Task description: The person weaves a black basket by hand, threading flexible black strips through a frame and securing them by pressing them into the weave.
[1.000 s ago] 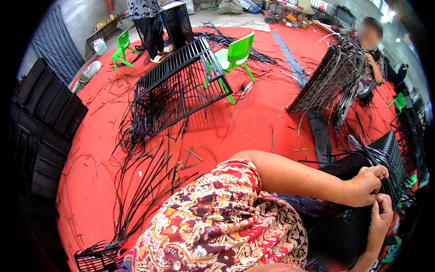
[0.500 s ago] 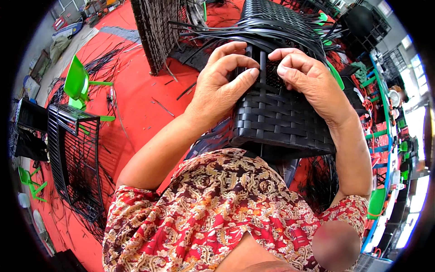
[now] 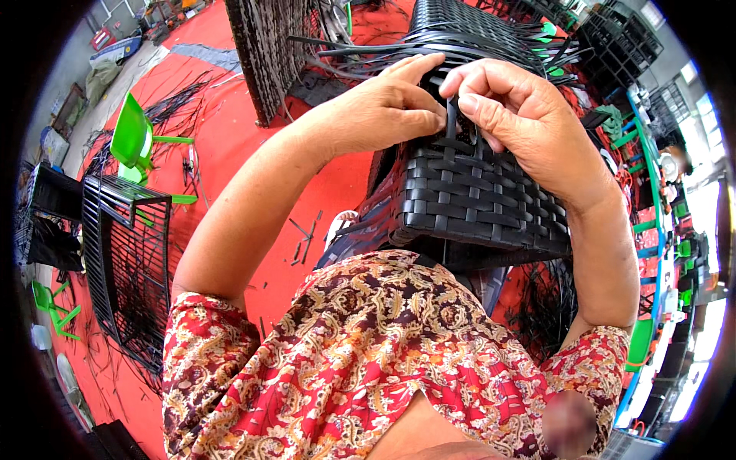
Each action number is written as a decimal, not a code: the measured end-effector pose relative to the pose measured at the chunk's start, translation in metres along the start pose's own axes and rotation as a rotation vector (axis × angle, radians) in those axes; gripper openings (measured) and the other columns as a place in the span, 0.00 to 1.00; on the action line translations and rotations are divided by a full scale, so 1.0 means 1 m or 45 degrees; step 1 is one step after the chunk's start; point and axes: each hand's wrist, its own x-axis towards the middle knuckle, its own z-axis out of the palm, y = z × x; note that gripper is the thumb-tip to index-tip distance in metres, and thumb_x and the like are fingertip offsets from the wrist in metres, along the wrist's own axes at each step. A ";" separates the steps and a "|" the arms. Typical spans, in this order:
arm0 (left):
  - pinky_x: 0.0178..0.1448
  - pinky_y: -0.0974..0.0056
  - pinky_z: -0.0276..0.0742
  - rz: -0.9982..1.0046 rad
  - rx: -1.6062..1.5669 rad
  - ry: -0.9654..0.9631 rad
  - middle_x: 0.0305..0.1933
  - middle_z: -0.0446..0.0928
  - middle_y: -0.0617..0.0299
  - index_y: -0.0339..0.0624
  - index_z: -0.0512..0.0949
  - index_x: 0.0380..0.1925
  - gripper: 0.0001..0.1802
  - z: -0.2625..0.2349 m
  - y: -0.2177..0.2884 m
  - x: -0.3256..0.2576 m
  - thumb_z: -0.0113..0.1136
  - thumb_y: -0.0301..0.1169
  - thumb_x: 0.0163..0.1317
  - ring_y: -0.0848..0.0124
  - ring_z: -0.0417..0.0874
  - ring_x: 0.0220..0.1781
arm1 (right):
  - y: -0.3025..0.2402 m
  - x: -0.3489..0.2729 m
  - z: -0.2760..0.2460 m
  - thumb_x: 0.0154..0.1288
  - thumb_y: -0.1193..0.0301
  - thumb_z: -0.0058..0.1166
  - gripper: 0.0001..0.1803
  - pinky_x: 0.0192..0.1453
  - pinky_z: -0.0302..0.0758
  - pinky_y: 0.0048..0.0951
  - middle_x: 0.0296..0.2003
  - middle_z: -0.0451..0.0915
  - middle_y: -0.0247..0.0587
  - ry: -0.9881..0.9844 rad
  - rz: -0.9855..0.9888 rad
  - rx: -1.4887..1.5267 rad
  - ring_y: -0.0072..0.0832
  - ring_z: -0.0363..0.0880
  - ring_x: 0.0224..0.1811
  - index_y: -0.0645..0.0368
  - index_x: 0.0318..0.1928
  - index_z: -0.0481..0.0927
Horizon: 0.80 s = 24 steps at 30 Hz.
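Observation:
Before me stands a black woven piece (image 3: 483,188) with a basket weave of flat, glossy strips, its near end towards my body. Upright at its top edge runs a flat black strip (image 3: 451,116), between my two hands. My left hand (image 3: 395,103) reaches in from the left, thumb and a bent finger together beside the strip, another finger stretched over the top; what they hold is hidden. My right hand (image 3: 517,103) bends over from the right, thumb and forefinger pinched at the strip's upper part. Beyond them lies a bundle of loose black strips (image 3: 368,47).
A tall woven panel (image 3: 264,57) stands at the far left on the red floor (image 3: 287,192). A green chair (image 3: 130,134) and a black slatted frame (image 3: 126,261) are at left, among scattered strip offcuts. On the right runs a green-and-blue rack (image 3: 652,184).
My left hand has turned flatter and its forearm has swung up and left. My right fingers have moved left and closed at the strip. The woven piece has barely shifted.

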 end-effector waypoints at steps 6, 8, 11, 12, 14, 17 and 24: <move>0.69 0.62 0.57 -0.116 -0.462 0.267 0.74 0.54 0.53 0.33 0.81 0.44 0.13 0.004 0.006 -0.025 0.58 0.30 0.64 0.67 0.59 0.71 | -0.004 0.012 0.006 0.70 0.70 0.52 0.07 0.39 0.65 0.16 0.29 0.70 0.22 -0.113 0.208 0.114 0.11 0.65 0.33 0.60 0.36 0.77; 0.70 0.61 0.57 -0.110 -0.543 0.405 0.72 0.58 0.53 0.38 0.82 0.47 0.13 0.010 0.001 -0.037 0.57 0.30 0.65 0.66 0.60 0.72 | -0.003 0.014 0.005 0.68 0.72 0.54 0.05 0.40 0.69 0.15 0.30 0.74 0.24 -0.118 0.249 0.164 0.10 0.70 0.35 0.60 0.38 0.76; 0.69 0.60 0.59 -0.062 -0.459 0.575 0.69 0.63 0.54 0.41 0.82 0.46 0.12 0.013 -0.009 -0.048 0.58 0.29 0.64 0.66 0.62 0.70 | 0.007 0.018 0.003 0.65 0.74 0.56 0.06 0.41 0.72 0.14 0.32 0.78 0.28 -0.088 0.330 0.348 0.11 0.75 0.37 0.59 0.40 0.74; 0.69 0.60 0.59 -0.077 -0.432 0.577 0.68 0.63 0.54 0.41 0.83 0.46 0.12 0.014 -0.008 -0.049 0.59 0.29 0.64 0.66 0.62 0.70 | 0.006 0.018 0.002 0.65 0.75 0.56 0.06 0.41 0.72 0.14 0.32 0.78 0.28 -0.097 0.356 0.345 0.11 0.75 0.36 0.59 0.40 0.74; 0.69 0.60 0.59 -0.106 -0.381 0.578 0.67 0.64 0.55 0.41 0.83 0.44 0.11 0.017 -0.005 -0.050 0.60 0.30 0.64 0.65 0.63 0.69 | 0.002 0.020 -0.001 0.65 0.75 0.56 0.05 0.41 0.72 0.13 0.32 0.78 0.27 -0.112 0.410 0.339 0.11 0.75 0.36 0.59 0.40 0.74; 0.70 0.60 0.59 -0.090 -0.275 0.645 0.65 0.66 0.55 0.42 0.83 0.43 0.11 0.022 -0.001 -0.048 0.63 0.30 0.61 0.65 0.64 0.69 | 0.000 0.018 -0.004 0.64 0.75 0.56 0.05 0.35 0.68 0.12 0.30 0.77 0.25 -0.140 0.478 0.374 0.09 0.72 0.31 0.57 0.39 0.74; 0.68 0.60 0.62 -0.136 -0.232 0.745 0.64 0.67 0.54 0.44 0.84 0.40 0.10 0.028 0.004 -0.050 0.67 0.28 0.56 0.62 0.65 0.68 | -0.004 0.023 0.003 0.64 0.74 0.57 0.05 0.28 0.63 0.11 0.26 0.73 0.21 -0.158 0.495 0.301 0.07 0.68 0.27 0.56 0.37 0.74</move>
